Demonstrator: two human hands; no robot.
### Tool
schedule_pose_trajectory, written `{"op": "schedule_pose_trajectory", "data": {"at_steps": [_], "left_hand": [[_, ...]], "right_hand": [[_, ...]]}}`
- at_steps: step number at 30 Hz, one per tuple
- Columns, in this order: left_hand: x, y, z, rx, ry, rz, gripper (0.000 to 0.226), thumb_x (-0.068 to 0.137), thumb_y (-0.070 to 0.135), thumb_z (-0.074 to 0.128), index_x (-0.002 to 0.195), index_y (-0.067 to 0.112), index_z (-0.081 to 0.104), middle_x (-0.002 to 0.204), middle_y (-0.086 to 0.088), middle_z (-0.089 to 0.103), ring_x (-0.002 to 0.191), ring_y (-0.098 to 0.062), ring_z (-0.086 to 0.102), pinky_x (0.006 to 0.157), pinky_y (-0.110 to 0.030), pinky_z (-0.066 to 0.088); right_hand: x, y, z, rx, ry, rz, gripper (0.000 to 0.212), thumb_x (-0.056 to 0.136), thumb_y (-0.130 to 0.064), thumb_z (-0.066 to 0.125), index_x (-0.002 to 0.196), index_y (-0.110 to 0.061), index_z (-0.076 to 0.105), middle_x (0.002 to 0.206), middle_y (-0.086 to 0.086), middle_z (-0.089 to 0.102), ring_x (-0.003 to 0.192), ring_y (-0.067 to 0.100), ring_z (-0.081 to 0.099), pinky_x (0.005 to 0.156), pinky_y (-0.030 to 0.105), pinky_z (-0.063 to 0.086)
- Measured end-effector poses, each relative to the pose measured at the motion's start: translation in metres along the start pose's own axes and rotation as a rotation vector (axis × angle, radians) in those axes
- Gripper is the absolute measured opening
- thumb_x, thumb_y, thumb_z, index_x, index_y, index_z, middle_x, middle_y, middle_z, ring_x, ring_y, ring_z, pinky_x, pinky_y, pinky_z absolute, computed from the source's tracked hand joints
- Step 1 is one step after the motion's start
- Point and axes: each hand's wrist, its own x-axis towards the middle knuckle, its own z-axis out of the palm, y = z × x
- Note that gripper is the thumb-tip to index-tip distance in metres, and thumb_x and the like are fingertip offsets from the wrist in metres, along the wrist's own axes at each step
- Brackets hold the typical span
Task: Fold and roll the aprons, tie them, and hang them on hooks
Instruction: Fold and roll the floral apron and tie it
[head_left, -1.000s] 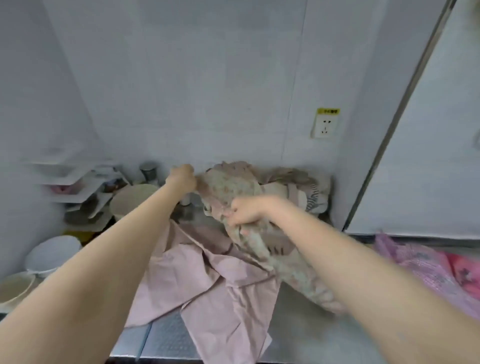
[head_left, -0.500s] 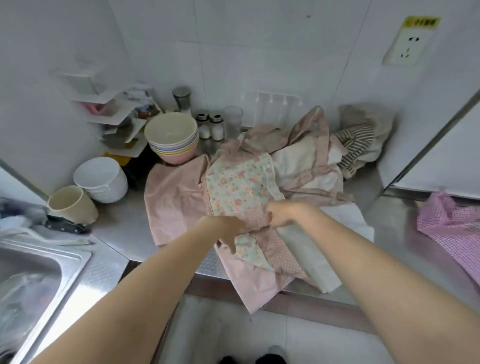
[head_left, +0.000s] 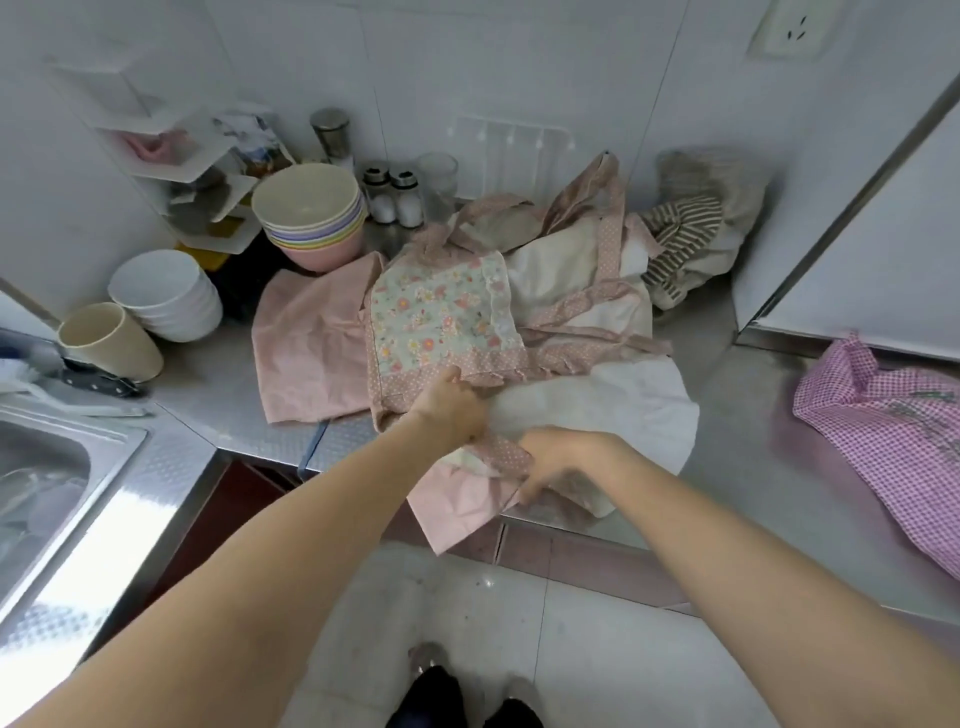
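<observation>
Both arms stretched forward over surface (head_left: 218, 395), left hand (head_left: 451, 402) grip pinching floral apron (head_left: 441, 312) hem, right hand (head_left: 553, 460) grip curled on its dotted trim (head_left: 506, 452)

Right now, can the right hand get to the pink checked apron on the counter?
Probably yes. The right hand grips the floral apron's hem, so it must let go first; bare counter lies between it and the pink checked apron.

no legible text, no labels or nos. readable
</observation>
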Motion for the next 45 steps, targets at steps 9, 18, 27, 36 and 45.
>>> {"op": "schedule_pose_trajectory", "data": {"at_steps": [9, 18, 27, 36, 45], "left_hand": [[-0.071, -0.05, -0.018, -0.096, 0.19, -0.373, 0.027, 0.095, 0.037, 0.046, 0.113, 0.018, 0.053, 0.077, 0.003, 0.064, 0.082, -0.02, 0.066, 0.085, -0.029, 0.037], [-0.094, -0.059, -0.044, -0.492, -0.191, -0.617, 0.049, 0.081, 0.046, 0.063, 0.121, 0.019, 0.055, 0.103, 0.002, 0.057, 0.099, -0.021, 0.057, 0.075, -0.029, 0.041], [-0.096, -0.004, 0.048, -0.665, -0.545, -0.115, 0.046, 0.087, 0.035, 0.062, 0.128, 0.015, 0.054, 0.122, -0.004, 0.058, 0.116, -0.023, 0.053, 0.092, -0.032, 0.048], [-0.049, 0.022, 0.071, -0.886, -0.038, -0.471, 0.051, 0.09, 0.025, 0.056, 0.135, 0.009, 0.036, 0.133, -0.014, 0.04, 0.125, -0.037, 0.04, 0.104, -0.048, 0.035], [-0.046, 0.008, 0.061, -1.339, -0.103, -0.626, 0.044, 0.086, 0.023, 0.064, 0.121, 0.004, 0.045, 0.106, -0.013, 0.062, 0.094, -0.026, 0.06, 0.069, -0.03, 0.046]], "right_hand": [[-0.058, 0.0, -0.055, -0.282, 0.541, 0.206, 0.033, 0.093, 0.001, 0.039, 0.121, -0.006, 0.057, 0.127, 0.012, 0.054, 0.117, 0.03, 0.052, 0.092, 0.035, 0.043], [-0.095, -0.028, -0.121, -0.297, 0.868, -0.161, 0.022, 0.087, 0.0, 0.043, 0.098, -0.007, 0.06, 0.102, 0.013, 0.057, 0.091, 0.033, 0.057, 0.06, 0.029, 0.036], [-0.057, -0.006, -0.013, -0.153, -0.209, 0.167, 0.061, 0.08, -0.048, 0.067, 0.129, -0.014, 0.054, 0.126, 0.001, 0.054, 0.11, 0.019, 0.056, 0.096, 0.034, 0.047], [0.001, -0.04, 0.034, -0.073, 0.078, -0.048, 0.062, 0.092, -0.009, 0.045, 0.148, -0.017, 0.02, 0.146, 0.012, 0.036, 0.13, 0.03, 0.038, 0.104, 0.036, 0.038], [0.013, -0.064, 0.022, 0.226, 0.248, -0.141, 0.077, 0.089, 0.004, 0.038, 0.15, -0.032, 0.009, 0.117, 0.011, 0.051, 0.095, 0.026, 0.051, 0.077, 0.03, 0.042]]}}
